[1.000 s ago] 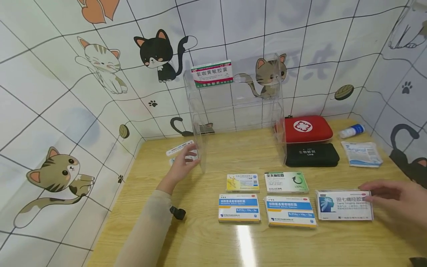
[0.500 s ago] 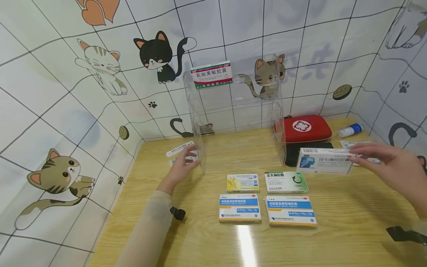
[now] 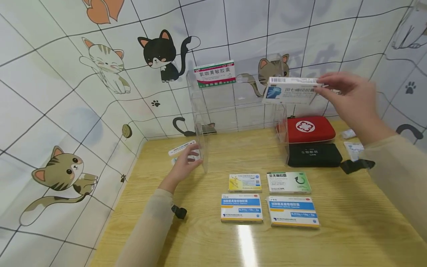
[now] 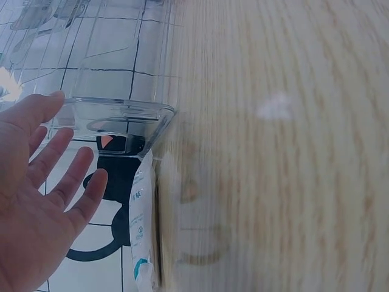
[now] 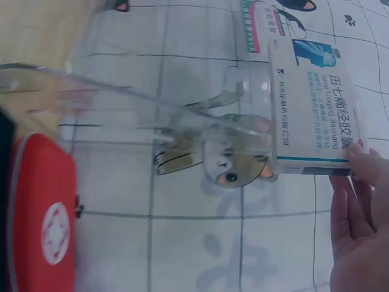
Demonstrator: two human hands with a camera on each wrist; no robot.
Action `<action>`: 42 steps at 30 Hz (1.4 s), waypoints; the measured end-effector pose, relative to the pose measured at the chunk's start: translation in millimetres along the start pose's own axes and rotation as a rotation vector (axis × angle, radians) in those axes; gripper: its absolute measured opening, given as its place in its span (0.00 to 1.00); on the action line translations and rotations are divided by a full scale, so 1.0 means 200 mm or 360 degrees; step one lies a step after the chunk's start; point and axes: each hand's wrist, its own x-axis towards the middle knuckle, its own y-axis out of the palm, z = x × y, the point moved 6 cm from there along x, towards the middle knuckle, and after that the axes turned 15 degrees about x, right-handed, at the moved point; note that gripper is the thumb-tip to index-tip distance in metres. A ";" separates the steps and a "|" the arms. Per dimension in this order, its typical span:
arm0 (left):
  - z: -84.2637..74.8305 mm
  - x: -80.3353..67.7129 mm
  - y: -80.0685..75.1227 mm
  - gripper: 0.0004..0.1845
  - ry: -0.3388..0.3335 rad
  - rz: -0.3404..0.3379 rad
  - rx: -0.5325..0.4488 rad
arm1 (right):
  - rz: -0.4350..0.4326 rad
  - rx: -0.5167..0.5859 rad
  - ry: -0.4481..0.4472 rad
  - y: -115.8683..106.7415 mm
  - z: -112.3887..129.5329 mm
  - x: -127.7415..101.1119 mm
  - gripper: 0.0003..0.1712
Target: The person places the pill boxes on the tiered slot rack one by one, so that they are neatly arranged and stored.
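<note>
A clear acrylic tiered rack (image 3: pixel 233 111) stands at the back of the wooden table (image 3: pixel 350 230). A red, white and green medicine box (image 3: pixel 215 73) sits on its top tier at the left. My right hand (image 3: pixel 350 97) holds a white and blue medicine box (image 3: pixel 289 90) by one end, up at the top right of the rack (image 5: pixel 152 121). The same box (image 5: pixel 313 106) shows in the right wrist view, pinched by my fingers (image 5: pixel 364 170). My left hand (image 3: pixel 186 163) rests flat against the rack's left side wall (image 4: pixel 115 109), fingers straight.
Several medicine boxes lie in front of the rack, among them a yellow one (image 3: pixel 244 182), a green one (image 3: pixel 288 182) and two blue ones (image 3: pixel 241 207) (image 3: pixel 292 211). A red first-aid pouch (image 3: pixel 308 128) and a black pouch (image 3: pixel 313 154) sit right of the rack. A white packet (image 3: pixel 181 147) lies left of it.
My right hand picked the white and blue box up off the table at the right front and raised it left to the rack's top. The left hand stayed put.
</note>
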 end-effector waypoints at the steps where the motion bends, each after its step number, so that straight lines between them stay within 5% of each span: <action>1: 0.00 0.00 0.00 0.31 0.0001 -0.0001 0.0008 | -0.0016 0.0081 -0.0025 0.03 0.04 0.04 0.18; 6: -0.01 0.00 0.00 0.32 -0.0003 0.0010 0.0034 | -0.0061 0.0301 -0.0157 0.17 0.25 0.21 0.15; 12: -0.01 0.00 -0.01 0.32 0.0002 0.0006 0.0064 | -0.0075 0.0317 -0.0173 0.30 0.35 0.39 0.13; 19: 0.00 -0.01 0.00 0.33 -0.0018 -0.0001 0.0052 | -0.0077 0.0393 -0.0216 0.39 0.31 0.52 0.10; 26: -0.01 0.00 0.00 0.32 -0.0012 -0.0006 0.0028 | -0.0034 0.0272 -0.0141 0.42 0.22 0.62 0.11; 42: 0.00 0.01 0.00 0.32 -0.0027 -0.0006 0.0033 | 0.0184 -0.0086 0.0100 0.54 0.06 0.61 0.15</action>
